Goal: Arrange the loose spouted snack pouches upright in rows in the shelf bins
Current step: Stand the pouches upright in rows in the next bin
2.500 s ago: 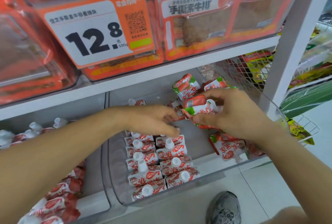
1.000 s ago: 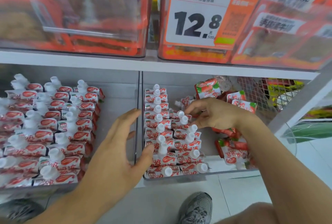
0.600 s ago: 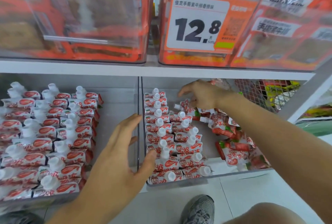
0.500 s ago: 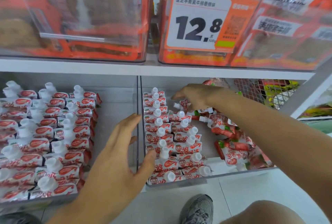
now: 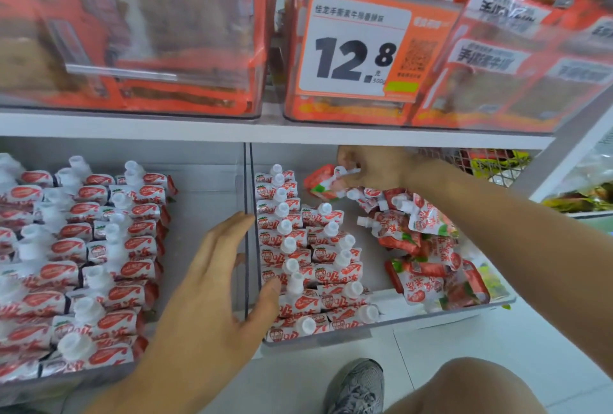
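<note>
Pinching a loose pouch (image 5: 323,181) at upper centre, your right hand (image 5: 371,168) should next stand it behind the shorter row (image 5: 335,257); your left hand (image 5: 212,287) rests relaxed.

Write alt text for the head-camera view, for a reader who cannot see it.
The right hand grips a red-and-white spouted snack pouch at the back of the clear plastic right-hand shelf bin, above a loose pile of pouches. The open left hand rests at the bin's left wall, beside two upright rows.
</note>
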The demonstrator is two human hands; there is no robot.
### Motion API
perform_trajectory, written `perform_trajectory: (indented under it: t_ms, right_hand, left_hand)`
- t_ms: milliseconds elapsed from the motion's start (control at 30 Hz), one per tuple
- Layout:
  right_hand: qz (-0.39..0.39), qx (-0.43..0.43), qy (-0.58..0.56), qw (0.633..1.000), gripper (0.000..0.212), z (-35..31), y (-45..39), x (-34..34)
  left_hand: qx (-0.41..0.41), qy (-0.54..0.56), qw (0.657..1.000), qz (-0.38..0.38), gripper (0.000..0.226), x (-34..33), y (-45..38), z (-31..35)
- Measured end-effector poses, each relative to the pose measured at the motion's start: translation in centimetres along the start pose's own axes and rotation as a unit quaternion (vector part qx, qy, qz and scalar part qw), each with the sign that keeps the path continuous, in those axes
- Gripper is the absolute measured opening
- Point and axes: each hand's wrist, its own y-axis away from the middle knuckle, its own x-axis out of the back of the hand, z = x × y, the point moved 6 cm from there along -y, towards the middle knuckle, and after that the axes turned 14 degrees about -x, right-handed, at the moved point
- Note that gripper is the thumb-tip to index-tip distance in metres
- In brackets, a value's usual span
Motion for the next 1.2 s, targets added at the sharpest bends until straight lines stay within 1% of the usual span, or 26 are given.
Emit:
perform_trajectory:
  t_ms: [67,167,233,333,400,467,533,600,700,767,833,867,933,1000,1067,1133,1200]
  right_hand:
    - [0.022,-0.007,-0.047,0.999,0.031,-0.2,0.4,0.0]
    - [0.011,0.018,-0.044,0.999,0.028,-1.4,0.5,-1.3]
    - [-0.013,0.021,-0.043,0.999,0.023,-1.5,0.1,-2.4]
    - [-0.068,-0.003,-0.093,0.993,0.041,-1.3,0.1,-2.6]
    - [-0.105,0.005,-0.100,0.989,0.041,-1.6,0.5,-2.5]
    - [-0.120,0.009,-0.085,0.989,0.038,-1.7,0.6,-2.6]
    - [-0.099,0.008,-0.056,0.993,0.037,-2.0,0.3,-3.1]
    - [-0.069,-0.002,-0.040,0.997,0.040,-2.0,-0.2,-3.8]
    - [-0.053,0.004,-0.110,0.993,0.042,-1.9,-0.2,-4.2]
    - [-0.076,0.014,-0.132,0.988,0.032,-1.9,0.4,-4.2]
    - [-0.128,0.017,-0.108,0.986,0.023,-2.0,0.8,-4.2]
    - [-0.154,0.014,-0.100,0.983,0.023,-2.1,1.0,-4.1]
    - [-0.178,0.000,-0.099,0.979,0.026,-2.0,1.1,-4.0]
    - [-0.161,-0.009,-0.103,0.981,0.029,-1.8,0.9,-3.9]
    - [-0.151,-0.014,-0.101,0.983,0.029,-1.5,0.9,-4.2]
    - [-0.182,-0.024,-0.098,0.978,0.034,-1.6,1.1,-4.4]
    - [-0.210,-0.033,-0.086,0.973,0.045,-1.5,1.1,-4.4]
  left_hand:
    - [-0.001,-0.008,1.000,-0.004,0.065,-0.1,0.0,0.1]
    - [0.002,-0.022,1.000,-0.006,0.065,-0.1,-0.1,0.1]
    - [0.001,-0.029,1.000,-0.007,0.065,-0.1,-0.1,0.2]
    - [-0.005,-0.027,1.000,-0.004,0.064,-0.1,0.0,0.2]
    - [-0.010,-0.028,1.000,-0.001,0.065,-0.2,0.1,0.0]
    - [-0.011,-0.030,0.999,0.003,0.066,-0.3,0.2,-0.2]
    - [-0.008,-0.031,0.999,0.003,0.066,-0.4,0.2,-0.4]
    - [-0.007,-0.032,0.999,0.000,0.067,-0.4,0.3,-0.4]
    - [-0.010,-0.034,0.999,-0.001,0.068,-0.4,0.4,-0.3]
    - [-0.014,-0.038,0.999,0.001,0.068,-0.3,0.4,-0.3]
    - [-0.013,-0.043,0.999,-0.002,0.066,-0.3,0.3,-0.3]
    - [-0.010,-0.045,0.999,-0.003,0.066,-0.3,0.3,-0.4]
    - [-0.005,-0.048,0.999,0.003,0.066,-0.4,0.3,-0.4]
    - [-0.003,-0.048,0.999,0.009,0.065,-0.5,0.4,-0.4]
    - [0.007,-0.047,0.999,0.018,0.070,-0.7,0.5,-0.3]
    - [0.013,-0.038,0.999,0.015,0.074,-0.9,0.5,-0.3]
    - [0.014,-0.019,1.000,0.013,0.075,-0.7,0.4,-0.4]
